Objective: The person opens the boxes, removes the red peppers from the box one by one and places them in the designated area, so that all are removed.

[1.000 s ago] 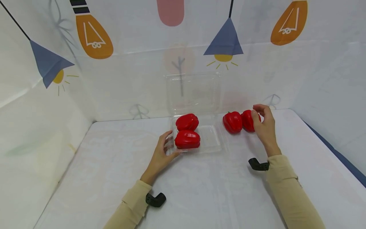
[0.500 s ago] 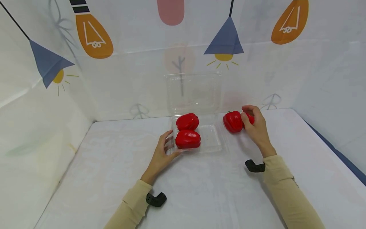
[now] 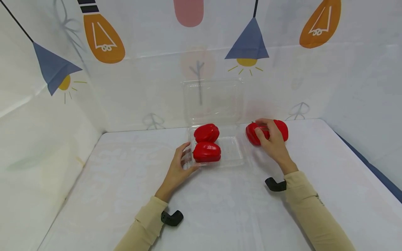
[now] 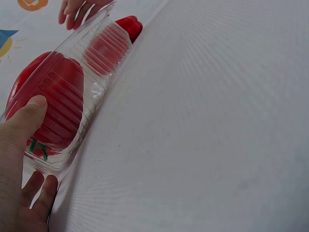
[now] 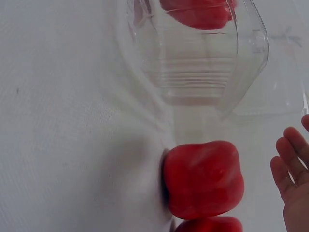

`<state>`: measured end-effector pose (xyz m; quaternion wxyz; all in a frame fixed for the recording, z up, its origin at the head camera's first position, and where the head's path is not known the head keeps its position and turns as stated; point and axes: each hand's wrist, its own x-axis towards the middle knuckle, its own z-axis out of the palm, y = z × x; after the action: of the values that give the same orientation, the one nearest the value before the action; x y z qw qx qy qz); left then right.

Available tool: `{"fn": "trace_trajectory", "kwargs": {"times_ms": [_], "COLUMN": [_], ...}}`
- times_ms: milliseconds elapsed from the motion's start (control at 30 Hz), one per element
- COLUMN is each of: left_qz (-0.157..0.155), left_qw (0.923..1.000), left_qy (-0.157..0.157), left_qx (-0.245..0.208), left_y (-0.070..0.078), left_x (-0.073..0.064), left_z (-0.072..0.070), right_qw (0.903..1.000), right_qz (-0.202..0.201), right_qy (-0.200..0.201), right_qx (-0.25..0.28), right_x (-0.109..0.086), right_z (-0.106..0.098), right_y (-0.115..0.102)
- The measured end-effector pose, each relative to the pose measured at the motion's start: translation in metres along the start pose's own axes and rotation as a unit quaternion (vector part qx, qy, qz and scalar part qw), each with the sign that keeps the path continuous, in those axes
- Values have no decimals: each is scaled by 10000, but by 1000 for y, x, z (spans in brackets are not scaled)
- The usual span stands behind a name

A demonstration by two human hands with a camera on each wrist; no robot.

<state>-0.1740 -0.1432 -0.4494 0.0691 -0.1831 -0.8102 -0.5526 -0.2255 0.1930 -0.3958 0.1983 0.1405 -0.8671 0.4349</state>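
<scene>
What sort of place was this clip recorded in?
Probably a staged recording corner, indoors: a white-covered table, pale sheets printed with lamps and bulbs rising at its back and sides, and black devices at both wrists.

Container (image 3: 231, 150) free at right, peppers (image 3: 207, 152) blocking left; upright lid (image 3: 216, 99) behind

Left arm (image 3: 144, 221) and right arm (image 3: 317, 212) reach forward, left fingers (image 3: 181, 149) gripping, right fingers (image 3: 267, 122) slightly bent
</scene>
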Motion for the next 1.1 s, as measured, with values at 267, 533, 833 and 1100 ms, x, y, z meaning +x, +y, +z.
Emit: {"fn": "trace_trajectory", "kwargs": {"times_ms": [267, 533, 833, 1100], "left_qz": [22, 115, 90, 118], "left_qw": [9999, 9999, 9999, 9999], "left_qy": [-76, 13, -20, 7], "left_qx": [64, 101, 121, 90], "left_y": [21, -12, -17, 8], "left_x": [-3, 1, 1, -2], "left_z": [-4, 1, 1, -2], "right_qw": [9994, 9968, 9917, 9845], "right_qz": [-204, -634, -849, -1105], "right_qy": [-279, -492, -962, -1364], "right_qx": [31, 59, -27, -58], "right_x": [-3, -5, -9, -11], "right_z": [11, 21, 29, 39], "right_y": [-8, -10, -15, -27]}}
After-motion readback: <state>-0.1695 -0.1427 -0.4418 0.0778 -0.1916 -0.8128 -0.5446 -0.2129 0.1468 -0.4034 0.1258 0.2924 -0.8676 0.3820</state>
